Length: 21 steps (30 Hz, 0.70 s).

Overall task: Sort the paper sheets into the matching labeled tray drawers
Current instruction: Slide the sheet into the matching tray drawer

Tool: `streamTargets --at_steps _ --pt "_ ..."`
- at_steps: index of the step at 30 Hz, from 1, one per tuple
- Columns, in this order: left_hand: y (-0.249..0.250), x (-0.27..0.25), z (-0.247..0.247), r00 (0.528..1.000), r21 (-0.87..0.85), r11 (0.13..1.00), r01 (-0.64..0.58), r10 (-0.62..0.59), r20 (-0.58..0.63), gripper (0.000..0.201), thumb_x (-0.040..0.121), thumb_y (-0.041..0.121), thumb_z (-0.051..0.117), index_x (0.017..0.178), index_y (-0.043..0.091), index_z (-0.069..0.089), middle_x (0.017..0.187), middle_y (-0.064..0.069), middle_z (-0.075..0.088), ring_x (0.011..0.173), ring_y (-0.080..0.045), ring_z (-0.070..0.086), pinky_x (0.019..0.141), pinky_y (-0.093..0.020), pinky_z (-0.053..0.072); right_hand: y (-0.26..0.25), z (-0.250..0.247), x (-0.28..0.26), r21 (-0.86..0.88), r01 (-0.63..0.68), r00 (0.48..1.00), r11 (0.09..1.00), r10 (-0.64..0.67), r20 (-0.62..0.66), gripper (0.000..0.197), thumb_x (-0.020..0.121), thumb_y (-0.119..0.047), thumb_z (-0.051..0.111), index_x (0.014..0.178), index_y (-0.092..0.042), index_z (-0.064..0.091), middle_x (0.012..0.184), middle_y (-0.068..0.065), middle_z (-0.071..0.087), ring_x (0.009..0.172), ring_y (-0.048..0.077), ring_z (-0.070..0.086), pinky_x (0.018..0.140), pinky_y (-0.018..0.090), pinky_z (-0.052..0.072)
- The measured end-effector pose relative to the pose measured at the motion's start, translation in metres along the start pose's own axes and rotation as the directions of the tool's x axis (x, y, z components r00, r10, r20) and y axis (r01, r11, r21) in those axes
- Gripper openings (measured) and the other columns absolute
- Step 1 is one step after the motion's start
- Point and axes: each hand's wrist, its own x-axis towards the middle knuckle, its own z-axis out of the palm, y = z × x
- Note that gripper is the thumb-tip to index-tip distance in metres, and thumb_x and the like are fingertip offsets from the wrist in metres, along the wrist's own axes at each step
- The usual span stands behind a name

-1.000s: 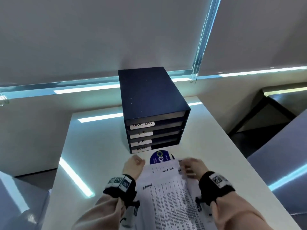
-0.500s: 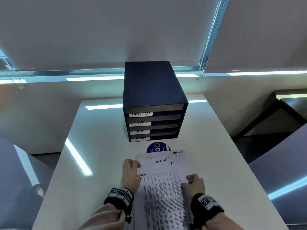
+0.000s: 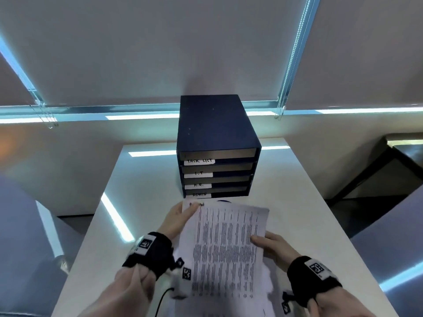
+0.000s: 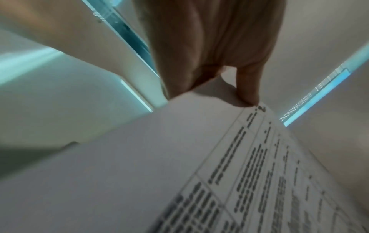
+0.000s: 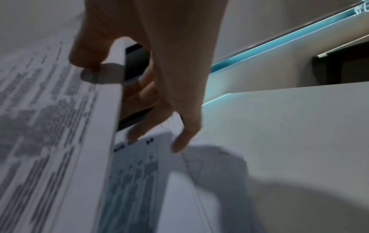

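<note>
On the desk: white desk carries a dark blue drawer unit at 12 o'clock, hard against the far edge.
Drawer labels: top to bottom they read TASK LIST, I.T, H.R., ADMIN.
Lifted sheet: printed sheet is up off the desk, just in front of the bottom drawer, dense columns of text facing the camera; handwriting at its top left corner, partly hidden by the thumb.
Left hand: left hand at 9 o'clock of the sheet, pinching its top left corner; the left wrist view shows a fingertip pressed on the paper's edge.
Right hand: right hand at 3 o'clock of the sheet, thumb on top of the right edge, fingers curled beneath; the right wrist view shows thumb above and fingers below the page.
Remaining stack: more printed sheets lie flat on the desk under the lifted one, at 6 o'clock.
Blue disc: sliver of a round blue thing peeks out behind the sheet's top edge.
Wrists: black bands with coded tags on both.
</note>
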Motion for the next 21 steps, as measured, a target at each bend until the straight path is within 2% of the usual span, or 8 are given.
streamTargets --at_steps 3,5,6,8,10,15,18,21 --pt "0.012 0.013 -0.01 0.992 -0.219 0.97 0.105 -0.117 -0.045 0.039 0.099 0.032 0.045 0.12 0.002 0.059 0.118 -0.02 0.065 0.114 -0.032 0.06 0.103 -0.046 0.042 0.005 -0.003 0.004 0.016 -0.001 1.0 1.0 0.001 0.017 0.053 0.076 -0.008 0.076 0.124 0.003 0.056 0.12 0.017 0.066 0.106 0.024 0.067 0.092 0.036 0.054" --pt "0.021 0.016 -0.012 0.979 -0.401 0.901 0.162 -0.197 -0.046 0.04 0.102 0.027 0.037 0.125 -0.002 0.054 0.124 -0.025 0.059 0.114 -0.036 0.057 0.1 -0.045 0.043 0.008 -0.004 0.002 0.018 0.004 0.999 1.0 -0.005 0.049 0.075 0.069 -0.019 0.084 0.132 -0.001 0.049 0.127 0.014 0.063 0.116 0.027 0.062 0.105 0.047 0.044" --pt "0.024 0.018 -0.012 0.975 -0.464 0.868 0.178 -0.221 -0.038 0.041 0.102 0.026 0.035 0.127 -0.002 0.051 0.123 -0.024 0.059 0.11 -0.036 0.057 0.096 -0.043 0.045 0.009 -0.004 0.001 0.041 0.011 0.997 0.999 -0.015 0.081 0.062 0.074 -0.016 0.08 0.128 -0.002 0.052 0.122 0.014 0.066 0.112 0.027 0.064 0.102 0.046 0.047" --pt "0.024 0.02 -0.012 0.962 -0.511 0.83 0.221 -0.272 -0.025 0.044 0.102 0.028 0.034 0.13 -0.002 0.049 0.124 -0.025 0.058 0.106 -0.034 0.058 0.09 -0.043 0.047 0.007 0.002 -0.009 0.067 0.039 0.994 0.997 -0.046 0.1 0.025 0.086 0.001 0.062 0.111 -0.001 0.061 0.104 0.013 0.073 0.093 0.024 0.072 0.077 0.034 0.058" --pt "0.021 0.021 -0.011 0.953 -0.519 0.815 0.257 -0.304 -0.006 0.046 0.102 0.03 0.034 0.133 -0.001 0.047 0.132 -0.026 0.053 0.111 -0.036 0.055 0.09 -0.045 0.048 0.005 0.005 -0.019 0.084 0.051 0.993 0.995 -0.06 0.107 0.021 0.089 0.007 0.054 0.107 -0.001 0.062 0.099 0.014 0.074 0.086 0.023 0.073 0.065 0.027 0.058" --pt "0.017 0.019 -0.004 0.934 -0.532 0.787 0.313 -0.355 0.025 0.048 0.102 0.032 0.034 0.136 -0.001 0.044 0.136 -0.026 0.049 0.127 -0.039 0.047 0.1 -0.048 0.041 0.014 0.003 -0.022 0.103 0.016 0.997 0.995 -0.024 0.071 0.025 0.089 0.007 0.053 0.113 0.003 0.059 0.103 0.017 0.073 0.09 0.028 0.072 0.067 0.031 0.059" --pt "0.015 0.021 -0.004 0.927 -0.524 0.787 0.326 -0.374 0.014 0.048 0.102 0.032 0.034 0.134 -0.001 0.045 0.134 -0.026 0.051 0.121 -0.039 0.051 0.098 -0.048 0.042 0.015 0.004 -0.024 0.11 -0.013 0.997 0.994 0.004 0.078 0.031 0.089 0.006 0.053 0.119 0.004 0.056 0.109 0.023 0.069 0.099 0.038 0.068 0.078 0.041 0.059" --pt "0.016 0.02 -0.003 0.929 -0.537 0.78 0.322 -0.37 0.019 0.042 0.102 0.031 0.033 0.128 0.002 0.05 0.129 -0.025 0.055 0.11 -0.037 0.057 0.09 -0.047 0.047 0.024 0.0 -0.019 0.161 -0.023 0.998 0.987 0.013 0.06 0.035 0.088 0.007 0.054 0.122 0.0 0.054 0.111 0.022 0.069 0.098 0.036 0.068 0.078 0.041 0.058"
